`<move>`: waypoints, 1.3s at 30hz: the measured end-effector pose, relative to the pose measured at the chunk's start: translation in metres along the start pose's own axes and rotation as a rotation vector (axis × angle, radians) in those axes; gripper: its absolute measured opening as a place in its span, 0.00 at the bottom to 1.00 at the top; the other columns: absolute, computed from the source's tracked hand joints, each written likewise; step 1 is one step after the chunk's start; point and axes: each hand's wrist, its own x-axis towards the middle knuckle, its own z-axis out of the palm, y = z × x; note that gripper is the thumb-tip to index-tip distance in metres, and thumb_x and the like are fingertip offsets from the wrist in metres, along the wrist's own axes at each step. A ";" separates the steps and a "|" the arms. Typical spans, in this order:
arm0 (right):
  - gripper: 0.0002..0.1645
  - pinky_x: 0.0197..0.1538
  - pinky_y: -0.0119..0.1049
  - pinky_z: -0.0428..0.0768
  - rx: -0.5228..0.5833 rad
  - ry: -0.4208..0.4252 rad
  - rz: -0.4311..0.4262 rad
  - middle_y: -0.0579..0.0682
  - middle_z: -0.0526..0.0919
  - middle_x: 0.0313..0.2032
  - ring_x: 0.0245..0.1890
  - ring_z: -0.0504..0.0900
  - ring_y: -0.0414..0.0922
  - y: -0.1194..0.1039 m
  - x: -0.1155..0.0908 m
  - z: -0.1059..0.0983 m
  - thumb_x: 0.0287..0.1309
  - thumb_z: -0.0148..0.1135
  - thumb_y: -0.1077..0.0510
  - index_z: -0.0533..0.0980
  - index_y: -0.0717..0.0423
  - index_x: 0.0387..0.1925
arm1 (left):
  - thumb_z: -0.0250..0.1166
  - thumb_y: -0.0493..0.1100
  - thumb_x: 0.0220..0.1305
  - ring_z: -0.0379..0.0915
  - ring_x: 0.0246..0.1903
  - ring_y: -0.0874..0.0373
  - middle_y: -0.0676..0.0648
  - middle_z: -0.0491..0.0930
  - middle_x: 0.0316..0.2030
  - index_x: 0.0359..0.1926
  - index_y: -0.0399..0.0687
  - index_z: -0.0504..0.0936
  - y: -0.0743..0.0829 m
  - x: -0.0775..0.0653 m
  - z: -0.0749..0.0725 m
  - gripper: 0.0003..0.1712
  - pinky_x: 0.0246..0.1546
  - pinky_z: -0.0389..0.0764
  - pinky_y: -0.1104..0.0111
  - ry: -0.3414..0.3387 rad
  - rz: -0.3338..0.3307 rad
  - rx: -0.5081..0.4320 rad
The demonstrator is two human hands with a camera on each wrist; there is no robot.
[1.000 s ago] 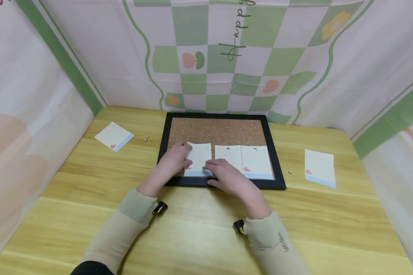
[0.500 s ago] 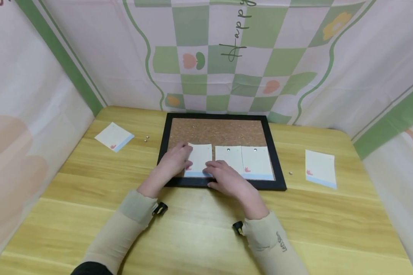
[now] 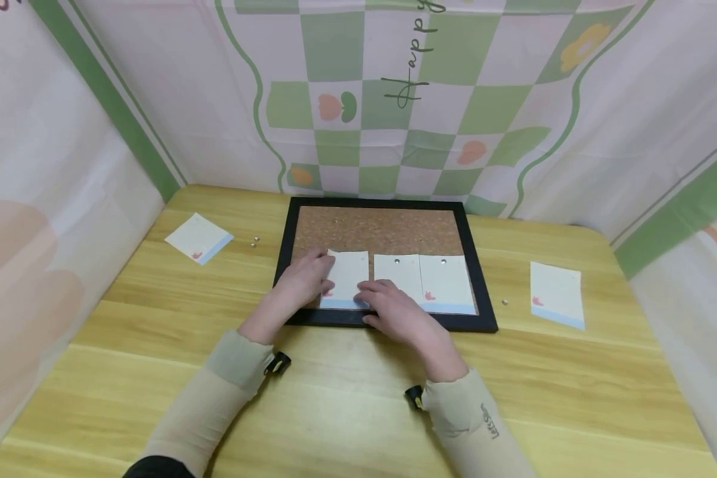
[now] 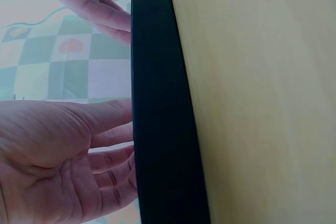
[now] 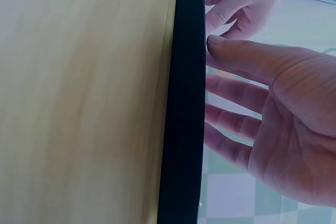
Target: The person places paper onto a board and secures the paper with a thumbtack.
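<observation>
Fingers (image 3: pixel 370 286) of left hand (image 3: pixel 299 277) and right hand (image 3: pixel 401 312) loosely extended, unclenched, touching flat paper card (image 3: pixel 351 275) on lower-left of grainy corkboard (image 3: pixel 376 229). On corkboard's right side: two smooth cards (image 3: pixel 448 285), shiny round pins (image 3: pixel 443 261). Around corkboard: black rectangular frame (image 3: pixel 322 317), wood-grain table (image 3: pixel 334 411). Head view only: cards; wrist views only: palms (image 4: pixel 39 166).

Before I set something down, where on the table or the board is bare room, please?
Free: the table between both sleeves, on the near side of the black frame; also the far strip of cork, which looks bare. Crowded: the near half of the cork, under three cards, the left hand and the right hand.
</observation>
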 end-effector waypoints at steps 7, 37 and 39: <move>0.22 0.71 0.52 0.69 0.007 0.001 0.013 0.59 0.73 0.68 0.70 0.68 0.58 0.002 0.000 -0.001 0.65 0.64 0.59 0.77 0.59 0.59 | 0.65 0.44 0.69 0.72 0.62 0.46 0.37 0.70 0.67 0.65 0.45 0.74 0.002 0.000 -0.001 0.26 0.61 0.78 0.54 -0.008 0.012 0.023; 0.23 0.72 0.52 0.68 0.022 -0.019 0.014 0.59 0.71 0.69 0.71 0.67 0.59 0.003 -0.001 0.000 0.66 0.64 0.58 0.76 0.58 0.61 | 0.59 0.44 0.74 0.79 0.44 0.51 0.43 0.84 0.47 0.56 0.42 0.80 -0.080 -0.010 -0.031 0.16 0.45 0.82 0.60 0.070 0.048 -0.434; 0.23 0.71 0.52 0.68 0.021 -0.019 0.015 0.59 0.71 0.69 0.71 0.67 0.59 0.003 -0.002 0.000 0.66 0.64 0.58 0.76 0.58 0.61 | 0.59 0.44 0.73 0.79 0.46 0.50 0.42 0.84 0.47 0.56 0.42 0.80 -0.094 -0.012 -0.032 0.16 0.47 0.81 0.58 0.092 0.019 -0.436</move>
